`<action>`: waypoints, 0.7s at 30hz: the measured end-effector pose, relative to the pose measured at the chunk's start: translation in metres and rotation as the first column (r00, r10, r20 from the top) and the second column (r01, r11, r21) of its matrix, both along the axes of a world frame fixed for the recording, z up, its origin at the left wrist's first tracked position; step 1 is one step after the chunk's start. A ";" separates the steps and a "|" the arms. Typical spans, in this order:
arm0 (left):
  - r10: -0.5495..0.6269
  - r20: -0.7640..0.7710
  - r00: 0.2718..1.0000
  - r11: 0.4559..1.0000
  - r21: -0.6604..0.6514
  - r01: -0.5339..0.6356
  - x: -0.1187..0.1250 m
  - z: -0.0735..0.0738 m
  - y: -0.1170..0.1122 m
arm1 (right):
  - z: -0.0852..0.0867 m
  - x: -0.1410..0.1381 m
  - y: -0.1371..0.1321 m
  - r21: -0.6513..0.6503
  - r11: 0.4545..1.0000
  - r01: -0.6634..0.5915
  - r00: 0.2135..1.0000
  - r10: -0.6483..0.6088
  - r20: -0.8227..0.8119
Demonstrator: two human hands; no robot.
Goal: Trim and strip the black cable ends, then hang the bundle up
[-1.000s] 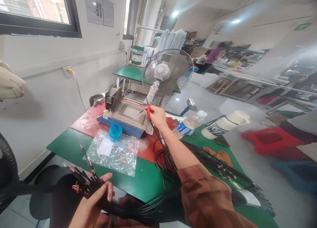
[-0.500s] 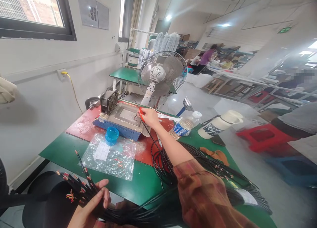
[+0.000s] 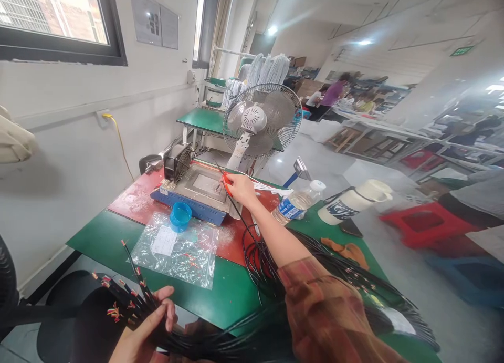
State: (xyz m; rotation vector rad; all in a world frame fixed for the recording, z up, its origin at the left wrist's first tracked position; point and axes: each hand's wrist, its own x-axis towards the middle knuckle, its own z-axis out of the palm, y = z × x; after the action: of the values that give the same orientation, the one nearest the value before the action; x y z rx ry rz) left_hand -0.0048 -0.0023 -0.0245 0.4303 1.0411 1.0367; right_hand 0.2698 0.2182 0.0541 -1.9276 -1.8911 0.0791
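My left hand (image 3: pixel 147 321) is closed around a thick bundle of black cables (image 3: pixel 132 294). Their stripped ends fan out to the left, showing red, yellow and white wires. Over the metal top of a blue solder pot (image 3: pixel 189 205), my right hand (image 3: pixel 241 188) grips a red-handled tool (image 3: pixel 226 180); its kind is partly hidden by the fingers. A thin dark length sticks out beyond this hand, and a black cable (image 3: pixel 243 216) runs from below it to coiled black cables (image 3: pixel 262 263). Small wire tips show beside the fingers, above the pot's silvery square.
A small black fan (image 3: pixel 178 162) stands at the pot's left. A clear plastic bag (image 3: pixel 177 263) with a blue tub (image 3: pixel 180 217) lies in front. To the right are a water bottle (image 3: pixel 297 205) and white flask (image 3: pixel 352 203). A large fan (image 3: pixel 260 122) stands behind; people work farther back.
The whole view has shifted slightly, with things appearing a little farther right. Both hands keep nearly the same hold and place.
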 end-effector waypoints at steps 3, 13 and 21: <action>0.004 -0.003 1.000 0.999 0.041 -0.004 -0.001 -0.005 0.000 | 0.001 0.000 0.000 0.001 1.000 0.007 1.000 -0.007 0.003; 0.143 0.026 0.989 0.987 -0.076 -0.141 0.000 -0.005 0.005 | 0.001 0.000 -0.002 0.028 1.000 -0.002 1.000 0.002 -0.001; 0.144 0.047 0.989 0.987 -0.086 -0.139 0.001 -0.007 0.005 | 0.001 -0.003 -0.002 0.017 1.000 -0.010 1.000 0.010 0.014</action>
State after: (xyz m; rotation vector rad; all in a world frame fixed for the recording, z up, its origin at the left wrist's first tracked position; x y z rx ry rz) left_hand -0.0042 0.0026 -0.0314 0.2632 1.0745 1.1212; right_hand 0.2666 0.2162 0.0548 -1.9124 -1.9045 0.0528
